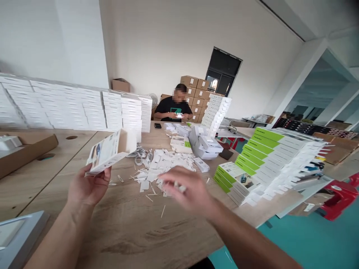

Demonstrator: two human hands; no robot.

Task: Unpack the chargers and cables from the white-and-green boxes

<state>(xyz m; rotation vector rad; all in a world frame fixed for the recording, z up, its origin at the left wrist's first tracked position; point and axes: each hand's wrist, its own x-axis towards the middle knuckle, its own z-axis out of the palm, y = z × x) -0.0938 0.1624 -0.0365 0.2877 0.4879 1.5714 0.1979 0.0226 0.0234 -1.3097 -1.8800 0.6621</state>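
My left hand (91,183) grips a thin white box (108,151) by its lower end, the box tilted with its far flap (127,144) standing open. Printed pictures show on its face. Over the near part of a heap of white paper scraps (159,164) is my right hand (187,188), smeared by motion with its fingers partly bent. Something pale shows between those fingers; whether it is held or lies behind them I cannot make out. Coiled grey cables (141,155) lie between the box and the scraps.
A long wall of stacked white boxes (67,104) lines the left back. Green-and-white boxes (260,149) are stacked at right. Across the wooden table (134,235) sits a person (174,106) holding something small. A cardboard tray (33,153) and a grey tray (33,228) are at left.
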